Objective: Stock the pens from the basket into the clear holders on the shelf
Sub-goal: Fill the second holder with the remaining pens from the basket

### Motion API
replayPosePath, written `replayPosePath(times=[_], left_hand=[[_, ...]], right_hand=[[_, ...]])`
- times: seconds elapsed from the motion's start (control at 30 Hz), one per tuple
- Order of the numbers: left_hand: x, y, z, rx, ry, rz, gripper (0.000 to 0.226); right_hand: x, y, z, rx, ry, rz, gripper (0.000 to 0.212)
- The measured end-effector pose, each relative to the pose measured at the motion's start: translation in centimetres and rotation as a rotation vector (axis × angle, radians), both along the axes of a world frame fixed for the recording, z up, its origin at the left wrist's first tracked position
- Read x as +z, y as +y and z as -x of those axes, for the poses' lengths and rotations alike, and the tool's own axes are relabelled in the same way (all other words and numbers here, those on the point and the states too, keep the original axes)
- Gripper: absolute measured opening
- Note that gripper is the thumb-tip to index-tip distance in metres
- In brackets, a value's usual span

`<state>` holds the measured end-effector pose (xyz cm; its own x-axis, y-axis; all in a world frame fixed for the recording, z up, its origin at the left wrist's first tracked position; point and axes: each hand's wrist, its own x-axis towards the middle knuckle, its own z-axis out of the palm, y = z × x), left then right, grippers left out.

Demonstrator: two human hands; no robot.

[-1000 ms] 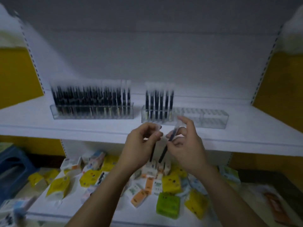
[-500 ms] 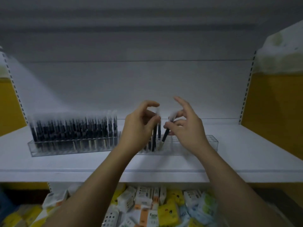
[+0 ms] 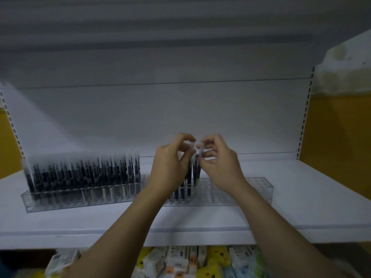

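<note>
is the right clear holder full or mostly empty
Mostly empty: the right holder has only a few pens at its left end; the rest of it stands bare.

Two black pens (image 3: 197, 174) with clear caps stand tips-down in the right holder (image 3: 259, 187). The left holder (image 3: 60, 199) is full.
</note>
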<state>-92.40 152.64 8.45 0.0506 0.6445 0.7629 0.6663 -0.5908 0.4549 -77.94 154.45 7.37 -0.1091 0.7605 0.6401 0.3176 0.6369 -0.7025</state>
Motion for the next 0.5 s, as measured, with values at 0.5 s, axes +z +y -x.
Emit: replayPosePath(times=[0.5], left_hand=[[-0.3, -0.6, 0.5, 0.038, -0.049, 0.064, 0.019]], right_hand=[[-0.4, -1.5, -1.0, 0.048, -0.468, 0.220, 0.076]])
